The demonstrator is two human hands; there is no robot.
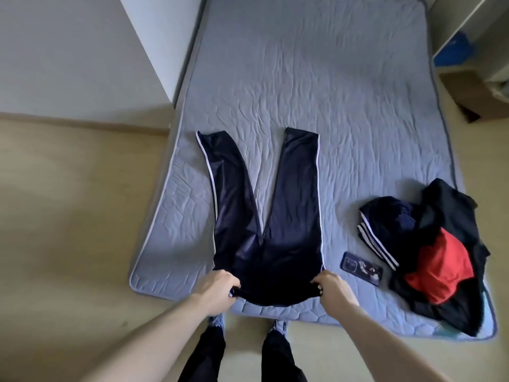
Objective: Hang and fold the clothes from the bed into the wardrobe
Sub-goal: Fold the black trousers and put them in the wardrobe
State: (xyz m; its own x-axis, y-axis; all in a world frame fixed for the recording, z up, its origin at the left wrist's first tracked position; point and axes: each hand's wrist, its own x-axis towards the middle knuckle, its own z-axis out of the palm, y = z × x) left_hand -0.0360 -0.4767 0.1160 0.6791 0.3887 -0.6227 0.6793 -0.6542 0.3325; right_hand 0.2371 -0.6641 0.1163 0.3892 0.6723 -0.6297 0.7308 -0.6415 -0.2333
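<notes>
1. The bed (330,92), a quilted blue mattress low on the floor, fills the middle of the view.
2. The dark track pants (264,216) lie flat on its near left part, waistband at the near edge, both legs running straight away from the person; that long axis points directly ahead.
3. A heap of clothes (440,252), black, red and striped navy, sits at the near right corner, well apart from the pants.
4. The left hand (217,288) pinches the waistband's left corner, fingers curled round the cloth.
5. The right hand (333,285) grips the right corner the same way, equally near; a lengthwise fold likely means carrying one corner across to the other.
6. A phone (361,268) lies between pants and heap.
</notes>
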